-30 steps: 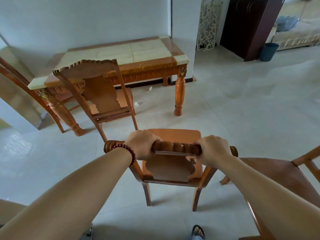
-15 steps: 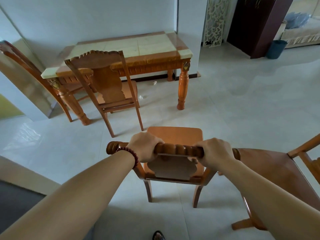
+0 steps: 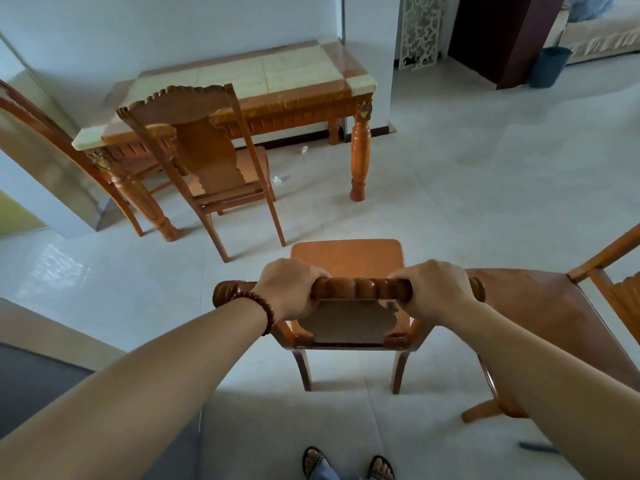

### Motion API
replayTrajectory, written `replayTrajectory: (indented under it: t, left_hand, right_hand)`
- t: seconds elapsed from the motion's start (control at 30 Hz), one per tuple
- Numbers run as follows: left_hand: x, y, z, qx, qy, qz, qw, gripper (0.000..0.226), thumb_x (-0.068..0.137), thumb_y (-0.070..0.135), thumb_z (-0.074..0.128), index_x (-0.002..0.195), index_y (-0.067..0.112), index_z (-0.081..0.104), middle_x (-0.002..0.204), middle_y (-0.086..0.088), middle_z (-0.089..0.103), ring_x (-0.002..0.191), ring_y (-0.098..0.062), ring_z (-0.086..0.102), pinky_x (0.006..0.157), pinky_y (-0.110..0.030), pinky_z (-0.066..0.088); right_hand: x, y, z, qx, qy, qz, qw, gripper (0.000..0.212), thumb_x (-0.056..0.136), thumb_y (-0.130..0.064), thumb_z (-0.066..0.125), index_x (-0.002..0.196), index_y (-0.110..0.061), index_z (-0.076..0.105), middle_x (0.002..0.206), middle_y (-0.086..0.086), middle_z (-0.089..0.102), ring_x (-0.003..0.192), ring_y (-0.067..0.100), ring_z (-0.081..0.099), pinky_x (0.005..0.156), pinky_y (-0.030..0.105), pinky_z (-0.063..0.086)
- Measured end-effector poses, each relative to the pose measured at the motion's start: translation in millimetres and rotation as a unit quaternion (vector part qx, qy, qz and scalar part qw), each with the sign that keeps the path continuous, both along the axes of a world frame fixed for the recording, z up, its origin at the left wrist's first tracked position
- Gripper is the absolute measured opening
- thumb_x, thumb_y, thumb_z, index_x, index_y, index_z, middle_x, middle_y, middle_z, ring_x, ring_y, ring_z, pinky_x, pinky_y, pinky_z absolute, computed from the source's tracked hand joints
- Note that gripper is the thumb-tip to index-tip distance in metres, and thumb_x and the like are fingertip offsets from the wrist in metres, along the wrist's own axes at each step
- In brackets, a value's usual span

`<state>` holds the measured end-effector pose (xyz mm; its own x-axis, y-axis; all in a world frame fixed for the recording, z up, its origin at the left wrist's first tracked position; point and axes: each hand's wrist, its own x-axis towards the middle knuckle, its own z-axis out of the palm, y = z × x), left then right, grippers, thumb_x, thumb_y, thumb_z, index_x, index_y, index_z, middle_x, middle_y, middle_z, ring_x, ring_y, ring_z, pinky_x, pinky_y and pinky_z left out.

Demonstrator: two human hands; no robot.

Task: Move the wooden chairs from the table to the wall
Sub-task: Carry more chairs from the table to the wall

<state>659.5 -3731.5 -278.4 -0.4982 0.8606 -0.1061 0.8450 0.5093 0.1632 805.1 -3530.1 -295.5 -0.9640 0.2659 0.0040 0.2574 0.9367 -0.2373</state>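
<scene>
A wooden chair (image 3: 346,261) stands in front of me with its seat facing away. My left hand (image 3: 289,287) and my right hand (image 3: 433,289) both grip its carved top rail. The tiled table (image 3: 242,81) stands against the far wall. Another wooden chair (image 3: 207,157) is pushed toward the table's front, a third chair (image 3: 31,123) is partly visible at the table's left end. A fourth chair (image 3: 554,317) stands close on my right, its seat next to my right forearm.
Pale tiled floor spreads to the right of the table. A dark cabinet (image 3: 502,36) and a blue bin (image 3: 550,65) stand at the far right. A white column (image 3: 367,46) rises behind the table's right end. My sandalled feet (image 3: 346,465) are below the chair.
The held chair and I have moved back from the table, which now looks farther off. Both hands keep the same grip on the rail. My feet have come into view.
</scene>
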Motion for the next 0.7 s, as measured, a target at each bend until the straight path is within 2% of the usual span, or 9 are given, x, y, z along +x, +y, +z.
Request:
replayTrajectory:
  t: [0.07, 0.13, 0.23, 0.3, 0.37, 0.43, 0.53, 0.7]
  left_hand:
    - [3, -1, -1, 0.015, 0.004, 0.009, 1.0, 0.017, 0.085, 0.028, 0.059, 0.099, 0.035, 0.066, 0.075, 0.013, 0.062, 0.069, -0.009, 0.054, 0.055, -0.016, 0.036]
    - [5, -3, -3, 0.031, 0.006, 0.023, 0.999, 0.018, 0.086, 0.029, 0.058, 0.1, 0.036, 0.066, 0.073, 0.015, 0.059, 0.068, -0.008, 0.052, 0.054, -0.016, 0.033]
    - [4, -5, -8, 0.053, -0.03, 0.038, 0.997, 0.021, 0.087, 0.031, 0.059, 0.105, 0.037, 0.065, 0.082, 0.014, 0.067, 0.072, -0.007, 0.055, 0.063, -0.018, 0.045]
    - [2, -7, -10, 0.068, -0.076, 0.034, 0.994, 0.024, 0.086, 0.032, 0.062, 0.11, 0.036, 0.064, 0.09, 0.013, 0.07, 0.078, -0.006, 0.058, 0.073, -0.023, 0.052]
    - [1, -8, -11, 0.076, -0.094, 0.032, 0.992, 0.029, 0.085, 0.032, 0.063, 0.113, 0.039, 0.062, 0.093, 0.014, 0.07, 0.079, -0.003, 0.056, 0.078, -0.026, 0.053]
    - [-1, -8, -13, 0.076, -0.094, 0.031, 0.992, 0.033, 0.085, 0.032, 0.063, 0.116, 0.042, 0.06, 0.094, 0.015, 0.07, 0.077, -0.002, 0.054, 0.077, -0.024, 0.052]
    - [0, -7, -13, 0.07, -0.108, 0.03, 0.991, 0.034, 0.086, 0.029, 0.063, 0.117, 0.042, 0.06, 0.092, 0.014, 0.071, 0.076, -0.003, 0.055, 0.075, -0.021, 0.051]
    - [0, -7, -14, 0.07, -0.096, 0.035, 0.992, 0.035, 0.085, 0.028, 0.062, 0.117, 0.042, 0.059, 0.094, 0.014, 0.07, 0.079, -0.005, 0.059, 0.077, -0.024, 0.052]
  right_hand:
    - [1, 1, 1, 0.005, 0.0, 0.015, 1.0, 0.011, 0.082, -0.043, 0.058, 0.072, -0.039, 0.06, 0.053, -0.017, 0.05, 0.051, 0.003, 0.046, 0.048, 0.018, 0.029]
    - [-1, 1, 0, 0.003, -0.009, 0.025, 1.0, 0.009, 0.082, -0.043, 0.058, 0.075, -0.037, 0.06, 0.056, -0.016, 0.052, 0.053, 0.005, 0.048, 0.05, 0.018, 0.033]
    - [-5, 3, 5, -0.048, -0.058, 0.039, 0.996, 0.011, 0.078, -0.045, 0.063, 0.082, -0.035, 0.061, 0.068, -0.014, 0.06, 0.063, 0.008, 0.055, 0.06, 0.024, 0.049]
    - [-10, 5, 9, -0.122, -0.076, 0.066, 0.987, 0.015, 0.074, -0.042, 0.067, 0.086, -0.035, 0.061, 0.074, -0.016, 0.063, 0.07, 0.008, 0.058, 0.067, 0.027, 0.052]
    - [-14, 5, 13, -0.164, -0.075, 0.086, 0.98, 0.025, 0.073, -0.039, 0.07, 0.096, -0.038, 0.061, 0.085, -0.021, 0.063, 0.078, 0.007, 0.059, 0.073, 0.026, 0.05]
    - [-18, 2, 13, -0.163, -0.065, 0.1, 0.979, 0.038, 0.072, -0.039, 0.07, 0.108, -0.038, 0.059, 0.093, -0.021, 0.062, 0.085, 0.007, 0.058, 0.077, 0.024, 0.049]
    - [-19, -6, 10, -0.149, -0.05, 0.136, 0.978, 0.035, 0.071, -0.04, 0.068, 0.105, -0.038, 0.06, 0.087, -0.018, 0.064, 0.08, 0.006, 0.056, 0.068, 0.018, 0.044]
    - [-25, -20, 14, -0.201, -0.002, 0.144, 0.969, 0.039, 0.069, -0.05, 0.056, 0.105, -0.037, 0.061, 0.086, -0.019, 0.065, 0.079, 0.001, 0.057, 0.067, 0.015, 0.041]
